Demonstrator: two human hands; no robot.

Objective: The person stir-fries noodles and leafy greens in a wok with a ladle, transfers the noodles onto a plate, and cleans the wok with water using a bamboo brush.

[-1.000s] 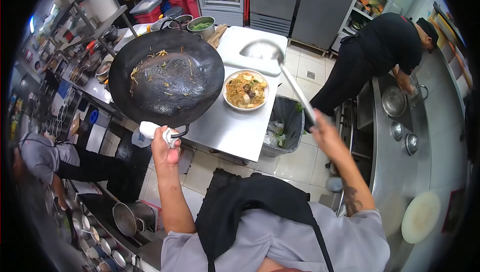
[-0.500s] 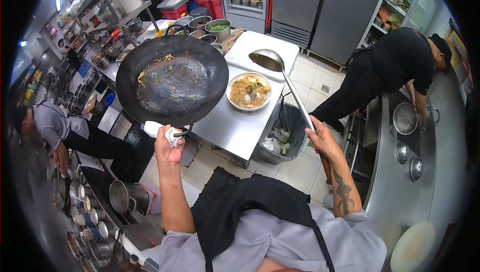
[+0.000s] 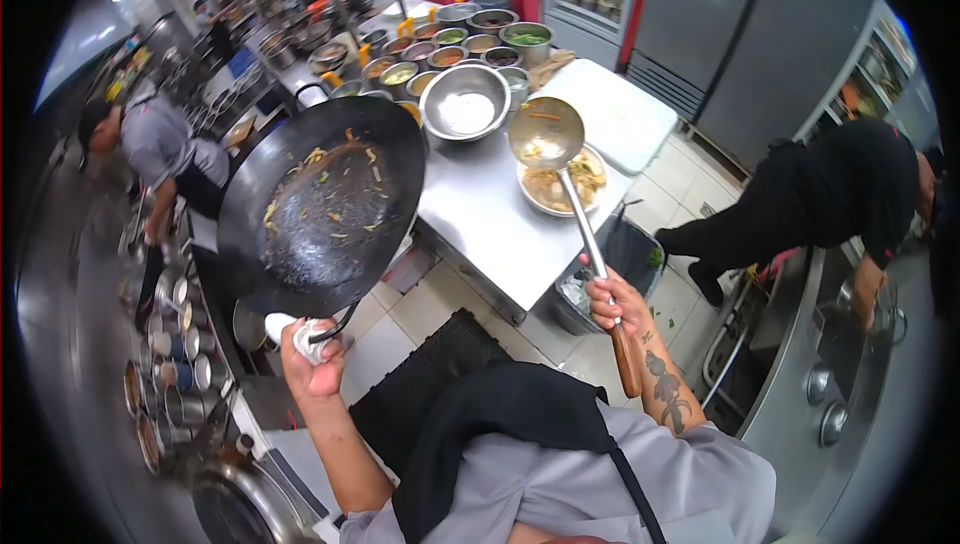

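My left hand (image 3: 312, 352) is closed around the handle of a large black wok (image 3: 320, 204), with a white cloth (image 3: 312, 336) between palm and handle. Food scraps cling to the wok's tilted inner surface. In my right hand (image 3: 617, 306) is a long metal ladle (image 3: 546, 132) with a wooden grip end. Its bowl hangs above a white plate (image 3: 533, 202) of noodles and vegetables, partly covering it. The plate rests on a steel table (image 3: 480, 234). Behind it stands a steel mixing bowl (image 3: 465, 102).
Several ingredient tins (image 3: 450, 56) crowd the table's far side, near a white cutting board (image 3: 615, 114). A bin (image 3: 640, 254) stands beside the table. One co-worker (image 3: 810, 184) bends over the right-hand counter; another person (image 3: 165, 149) works at the left.
The wok has shifted left and down, and the ladle has come down over the plate. My view has turned left, bringing more tins and the steel bowl into sight.
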